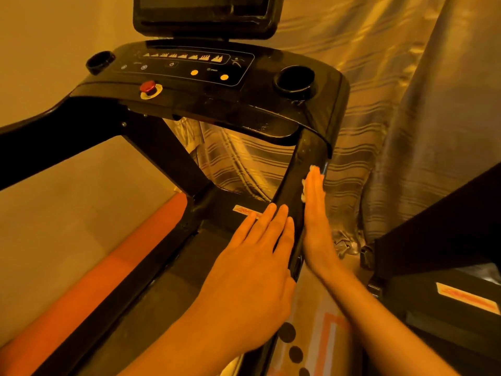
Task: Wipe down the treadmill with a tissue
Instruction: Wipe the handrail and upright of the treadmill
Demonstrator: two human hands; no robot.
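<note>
While laid flat against the right side of the black slanted upright post (303, 156) of the black treadmill (81, 126), presses with the right hand (315, 215) a crumpled white tissue (305, 187) onto that post. Has the fingers straight and together, curled round nothing, so released rather than clenched. Shows of the tissue only a ragged edge, peeking out along the left side of the fingers and just past the fingertips, between hand and post. Rests the left hand (252, 270) on the left face of the same post, nearer than the right hand's fingertips, fingers straight and slightly spread, relaxed, grasping nothing. Places the two hands just beside each other, post between them.

Farther away, at the top of the post, carries a glossy black console (206, 99) with two round orange buttons (194, 72), a red mushroom-shaped stop button (147, 86) on a yellow ring, and a round black cup holder (294, 82) at the right end. Above the console, bears a dark rectangular screen (206, 12). Along the left of the deck, has an orange side strip (95, 289). Behind and to the right, faces a pale striped curtain (393, 90).
</note>
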